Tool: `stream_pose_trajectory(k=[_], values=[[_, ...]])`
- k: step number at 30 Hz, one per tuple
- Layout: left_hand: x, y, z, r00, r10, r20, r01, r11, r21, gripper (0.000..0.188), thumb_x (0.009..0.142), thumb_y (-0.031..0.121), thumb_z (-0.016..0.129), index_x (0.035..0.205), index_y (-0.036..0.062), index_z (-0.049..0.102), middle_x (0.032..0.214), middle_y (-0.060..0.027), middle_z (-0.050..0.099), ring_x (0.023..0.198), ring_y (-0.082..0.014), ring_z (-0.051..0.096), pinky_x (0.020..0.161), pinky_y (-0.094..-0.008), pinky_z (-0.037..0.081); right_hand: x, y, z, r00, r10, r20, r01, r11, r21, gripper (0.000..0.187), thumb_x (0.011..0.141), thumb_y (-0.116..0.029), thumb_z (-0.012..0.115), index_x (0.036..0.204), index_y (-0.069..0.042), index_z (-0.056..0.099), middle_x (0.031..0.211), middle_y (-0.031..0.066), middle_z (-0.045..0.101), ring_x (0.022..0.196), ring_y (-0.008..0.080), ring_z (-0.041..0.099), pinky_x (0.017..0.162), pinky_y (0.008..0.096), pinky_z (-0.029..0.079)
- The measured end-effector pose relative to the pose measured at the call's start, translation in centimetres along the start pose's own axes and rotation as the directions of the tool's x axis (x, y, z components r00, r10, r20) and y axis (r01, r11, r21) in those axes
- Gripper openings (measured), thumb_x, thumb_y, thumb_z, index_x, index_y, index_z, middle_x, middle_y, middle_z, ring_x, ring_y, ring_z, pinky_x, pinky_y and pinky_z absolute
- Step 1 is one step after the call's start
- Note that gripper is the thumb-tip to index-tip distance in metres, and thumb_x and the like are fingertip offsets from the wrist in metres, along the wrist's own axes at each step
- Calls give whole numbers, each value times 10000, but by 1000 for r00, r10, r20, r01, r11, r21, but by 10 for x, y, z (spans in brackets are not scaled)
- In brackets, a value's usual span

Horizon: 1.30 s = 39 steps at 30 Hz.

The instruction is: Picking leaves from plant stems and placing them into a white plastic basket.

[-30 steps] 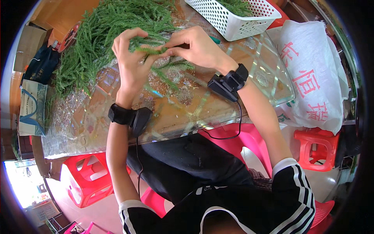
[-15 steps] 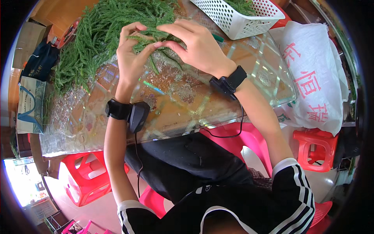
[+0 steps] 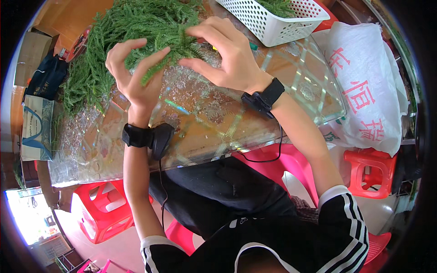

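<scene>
Both hands hover over a large pile of green needle-leaved sprigs (image 3: 136, 25) on the table. My left hand (image 3: 136, 82) is raised at the pile's near edge, fingers curved and apart. A light green sprig tip (image 3: 149, 76) shows beside its palm; whether it touches the hand I cannot tell. My right hand (image 3: 232, 57) is open to the right, thumb and forefinger wide apart. Darker sprigs (image 3: 185, 44) show in the gap between them, apparently not pinched. Each wrist wears a black strap with a small black device and a cable.
The patterned table cover (image 3: 205, 132) is strewn with small bits. A white perforated basket (image 3: 277, 27) holding greenery stands at the far right. Beside the table are a white sack (image 3: 364, 91), red stools (image 3: 371, 173) and, at the left, bags (image 3: 37, 129).
My hands were together, fingertips pinching a sprig between them. Now they have parted: my left hand has moved left and its fingers have spread, and my right hand's fingers have opened.
</scene>
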<state>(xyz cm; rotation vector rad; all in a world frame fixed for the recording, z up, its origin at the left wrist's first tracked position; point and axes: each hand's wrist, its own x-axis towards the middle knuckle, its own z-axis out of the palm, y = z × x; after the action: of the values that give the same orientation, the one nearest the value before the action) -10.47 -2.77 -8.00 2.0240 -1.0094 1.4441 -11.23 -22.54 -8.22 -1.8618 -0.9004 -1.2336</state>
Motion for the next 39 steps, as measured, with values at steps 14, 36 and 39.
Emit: stream_pose_trajectory(k=[14, 36, 39], values=[[-2, 6, -12, 967, 248, 59, -255, 941, 224, 250, 702, 128, 650, 926, 230, 694, 1012, 25, 541, 940, -146, 509, 952, -404, 319, -3, -5, 3, 920, 342, 190, -386, 876, 290, 131, 722, -57, 717, 823, -12, 647, 772, 39, 581, 657, 98, 532, 556, 222, 401], [-5, 0, -2, 989, 130, 74, -142, 971, 191, 341, 605, 138, 710, 932, 228, 680, 1054, 45, 535, 977, -151, 506, 973, -418, 288, -2, -7, 4, 989, 83, 120, -89, 995, 49, 228, 652, -83, 731, 868, -97, 656, 777, 28, 585, 713, 181, 545, 635, 292, 392], [-6, 2, 0, 987, 139, 75, -151, 972, 182, 306, 611, 134, 712, 902, 222, 677, 1037, 42, 546, 976, -153, 508, 972, -421, 287, -5, -5, 6, 974, 123, 189, -128, 992, 16, 201, 674, -91, 698, 870, -99, 658, 760, 28, 564, 715, 201, 512, 671, 305, 362]])
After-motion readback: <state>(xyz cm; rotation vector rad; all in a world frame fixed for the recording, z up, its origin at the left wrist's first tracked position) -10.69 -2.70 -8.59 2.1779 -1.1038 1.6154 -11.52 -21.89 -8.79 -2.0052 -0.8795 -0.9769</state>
